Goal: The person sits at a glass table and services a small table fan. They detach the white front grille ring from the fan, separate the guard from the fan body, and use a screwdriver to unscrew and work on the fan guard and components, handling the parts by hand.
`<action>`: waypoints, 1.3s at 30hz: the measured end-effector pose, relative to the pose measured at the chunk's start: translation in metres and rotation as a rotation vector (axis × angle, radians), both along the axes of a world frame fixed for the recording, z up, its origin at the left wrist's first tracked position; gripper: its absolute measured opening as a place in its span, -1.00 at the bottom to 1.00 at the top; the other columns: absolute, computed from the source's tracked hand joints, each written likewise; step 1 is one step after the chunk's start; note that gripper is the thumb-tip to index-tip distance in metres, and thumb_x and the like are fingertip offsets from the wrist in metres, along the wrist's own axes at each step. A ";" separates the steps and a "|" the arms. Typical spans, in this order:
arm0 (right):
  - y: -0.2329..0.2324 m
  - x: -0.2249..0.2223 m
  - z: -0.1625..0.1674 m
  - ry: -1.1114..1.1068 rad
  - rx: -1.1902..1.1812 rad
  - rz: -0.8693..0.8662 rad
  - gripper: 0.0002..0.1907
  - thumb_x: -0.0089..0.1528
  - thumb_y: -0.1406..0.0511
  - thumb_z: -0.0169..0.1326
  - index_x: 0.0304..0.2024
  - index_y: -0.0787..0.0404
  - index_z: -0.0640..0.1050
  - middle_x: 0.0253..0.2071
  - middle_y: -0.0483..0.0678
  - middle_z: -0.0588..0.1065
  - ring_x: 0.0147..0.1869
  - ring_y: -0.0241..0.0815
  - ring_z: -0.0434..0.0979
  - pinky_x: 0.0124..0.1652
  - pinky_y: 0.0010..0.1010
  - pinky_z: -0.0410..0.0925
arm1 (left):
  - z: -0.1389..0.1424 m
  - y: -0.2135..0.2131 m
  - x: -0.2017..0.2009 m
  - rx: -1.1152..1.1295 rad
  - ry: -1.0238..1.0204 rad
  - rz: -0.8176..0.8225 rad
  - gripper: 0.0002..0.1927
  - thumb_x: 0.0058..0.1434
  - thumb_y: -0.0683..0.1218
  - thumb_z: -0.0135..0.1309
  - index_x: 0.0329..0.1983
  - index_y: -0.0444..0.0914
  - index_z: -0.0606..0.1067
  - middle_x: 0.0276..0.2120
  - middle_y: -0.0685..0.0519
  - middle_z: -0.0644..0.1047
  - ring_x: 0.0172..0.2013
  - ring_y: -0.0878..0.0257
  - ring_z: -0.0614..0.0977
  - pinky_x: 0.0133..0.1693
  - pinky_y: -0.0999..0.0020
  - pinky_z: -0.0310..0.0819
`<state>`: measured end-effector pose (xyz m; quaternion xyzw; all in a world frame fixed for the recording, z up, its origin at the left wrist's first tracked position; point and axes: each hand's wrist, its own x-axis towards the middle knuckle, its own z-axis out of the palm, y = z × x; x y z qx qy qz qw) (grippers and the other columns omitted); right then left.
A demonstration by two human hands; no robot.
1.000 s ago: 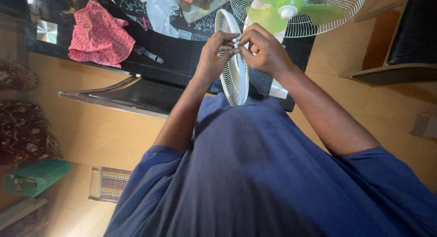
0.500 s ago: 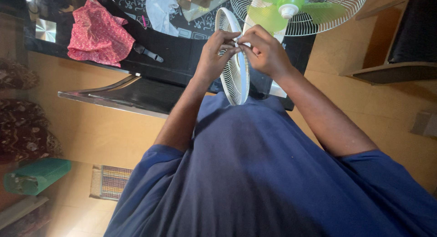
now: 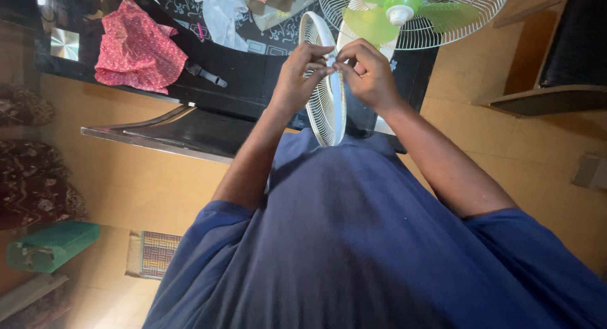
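Both my hands hold a white round wire fan grille (image 3: 327, 111) edge-on in front of my blue shirt. My left hand (image 3: 296, 79) grips its rim from the left. My right hand (image 3: 372, 76) pinches the same spot on the rim from the right, fingertips nearly touching those of the left. Just behind the hands stands a fan with green blades (image 3: 404, 13) inside its white rear guard (image 3: 468, 19), on a black table (image 3: 253, 70).
On the table lie a red patterned cloth (image 3: 136, 48), a dark-handled screwdriver (image 3: 205, 75), a pale plastic bag (image 3: 221, 13) and small packets. A black chair (image 3: 572, 51) stands at right. A green basket (image 3: 50, 243) and striped mat (image 3: 155, 253) are on the floor at left.
The fingers of both hands have shifted slightly on the grille's rim. The grille and the fan stay where they were.
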<state>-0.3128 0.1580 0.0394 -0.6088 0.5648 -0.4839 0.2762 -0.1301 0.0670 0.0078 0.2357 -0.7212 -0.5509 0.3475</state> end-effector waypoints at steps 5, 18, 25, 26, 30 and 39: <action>0.008 -0.005 0.005 0.210 -0.023 -0.011 -0.83 0.35 0.48 0.20 -0.03 0.27 0.54 -0.06 -0.03 0.51 -0.25 -0.18 0.48 -0.28 -0.39 0.35 | -0.002 0.003 -0.004 -0.018 -0.009 0.013 -0.60 0.27 -0.28 0.26 0.17 -0.29 0.50 -0.06 0.00 0.51 -0.07 0.26 0.64 0.00 0.39 0.66; 0.008 -0.003 0.010 0.423 -0.062 0.010 -0.80 0.32 0.43 0.21 -0.03 0.20 0.52 -0.01 -0.06 0.52 -0.26 -0.13 0.59 -0.30 -0.35 0.42 | -0.002 0.000 -0.003 -0.036 -0.010 0.002 -0.60 0.28 -0.26 0.28 0.17 -0.27 0.49 -0.05 0.01 0.52 -0.06 0.26 0.64 0.02 0.38 0.64; 0.004 0.002 0.017 0.248 -0.001 0.006 -0.85 0.35 0.45 0.18 -0.07 0.28 0.48 -0.05 -0.02 0.49 -0.39 -0.23 0.47 -0.38 -0.40 0.33 | 0.001 0.000 -0.002 -0.032 -0.025 0.001 -0.61 0.29 -0.26 0.27 0.17 -0.28 0.49 -0.05 0.00 0.52 -0.05 0.25 0.64 0.03 0.37 0.64; 0.003 0.003 0.017 0.227 0.007 0.002 -0.85 0.35 0.46 0.18 -0.08 0.27 0.48 -0.05 -0.01 0.49 -0.39 -0.23 0.46 -0.38 -0.40 0.33 | 0.002 0.000 -0.002 -0.038 -0.025 0.001 -0.61 0.29 -0.26 0.27 0.17 -0.28 0.49 -0.05 0.00 0.52 -0.05 0.25 0.64 0.03 0.37 0.64; 0.003 0.004 0.017 0.198 0.044 -0.012 -0.87 0.34 0.47 0.18 -0.10 0.28 0.49 -0.07 -0.02 0.49 -0.41 -0.27 0.44 -0.38 -0.42 0.31 | 0.002 0.001 -0.002 -0.021 -0.008 0.003 -0.61 0.29 -0.26 0.27 0.16 -0.29 0.49 -0.07 -0.01 0.52 -0.07 0.25 0.64 0.01 0.37 0.65; -0.001 0.002 0.015 0.190 0.029 0.002 -0.85 0.30 0.52 0.17 -0.12 0.30 0.48 -0.10 -0.01 0.47 -0.41 -0.29 0.40 -0.38 -0.45 0.27 | 0.003 -0.001 -0.002 -0.053 -0.019 0.008 -0.61 0.27 -0.27 0.28 0.15 -0.29 0.50 -0.08 0.00 0.52 -0.09 0.25 0.65 -0.01 0.39 0.65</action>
